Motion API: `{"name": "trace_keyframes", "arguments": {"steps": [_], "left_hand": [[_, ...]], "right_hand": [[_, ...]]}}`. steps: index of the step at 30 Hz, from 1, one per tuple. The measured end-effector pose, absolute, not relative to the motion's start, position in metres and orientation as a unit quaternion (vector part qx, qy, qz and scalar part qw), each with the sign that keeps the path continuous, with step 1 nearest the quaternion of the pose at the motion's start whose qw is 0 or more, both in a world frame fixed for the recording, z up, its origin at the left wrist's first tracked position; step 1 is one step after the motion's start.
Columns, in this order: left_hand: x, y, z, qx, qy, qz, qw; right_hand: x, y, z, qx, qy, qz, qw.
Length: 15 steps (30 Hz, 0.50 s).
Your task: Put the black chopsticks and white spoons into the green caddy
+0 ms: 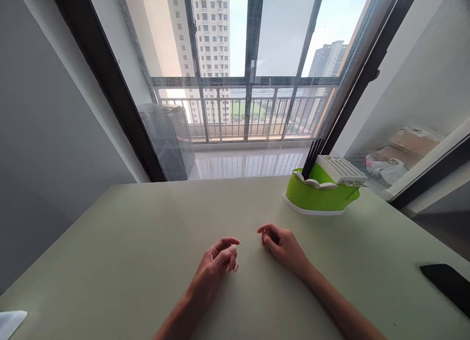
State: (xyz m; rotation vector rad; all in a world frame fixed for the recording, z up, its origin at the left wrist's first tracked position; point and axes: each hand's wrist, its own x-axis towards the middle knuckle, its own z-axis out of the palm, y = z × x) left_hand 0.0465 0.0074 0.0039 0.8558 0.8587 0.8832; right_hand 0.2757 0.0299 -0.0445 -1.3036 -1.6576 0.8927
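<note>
Both my hands rest near the middle of a pale green table (110,242), a small gap between them. My left hand (216,264) lies on its side with its fingers loosely bent and apart, and it holds nothing. My right hand (284,246) sits palm down with its fingers curled in towards the thumb; nothing shows in it. The nearest thing is a lime-green and white plastic holder (317,195), beyond my right hand near the table's far edge, with a black piece (312,159) standing up in it.
A black phone (446,283) lies flat near the table's right edge. A white corner of something (9,321) shows at the bottom left. Behind the table is a glass sliding door (253,61) onto a railed balcony. Boxes and bags (396,159) lie on the floor at right.
</note>
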Motion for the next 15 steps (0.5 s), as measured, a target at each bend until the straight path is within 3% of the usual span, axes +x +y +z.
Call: {"name": "trace_keyframes", "arguments": {"steps": [15], "left_hand": [[0.0451,0.0065,0.0013,0.397,0.392,0.4,0.727]], "right_hand": [[0.2755,0.0288,-0.0434,-0.52,-0.659,0.358,0.409]]}}
